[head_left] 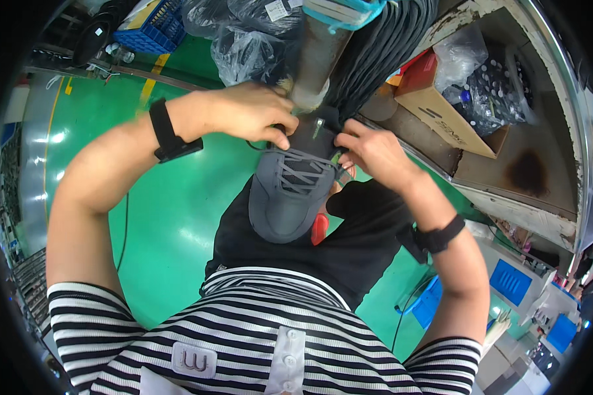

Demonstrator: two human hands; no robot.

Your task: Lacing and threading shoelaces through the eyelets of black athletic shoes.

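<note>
A dark grey sneaker sits over my lap, toe pointing toward me, below a metal post. Grey shoelaces criss-cross its front. My left hand is closed at the left of the shoe's upper opening, thumb and forefinger pinching a shoelace by the top eyelets. On the opposite side my right hand is closed too, its fingertips on the lace beside the collar. Between the hands stands the shoe's dark tongue, with a small light label. A red piece shows beneath the shoe.
A rusty metal post rises just beyond the shoe, with a thick bundle of black cords beside it. At right, a worn metal bench holds a cardboard box with bagged small parts. Plastic bags and a blue crate stand far left.
</note>
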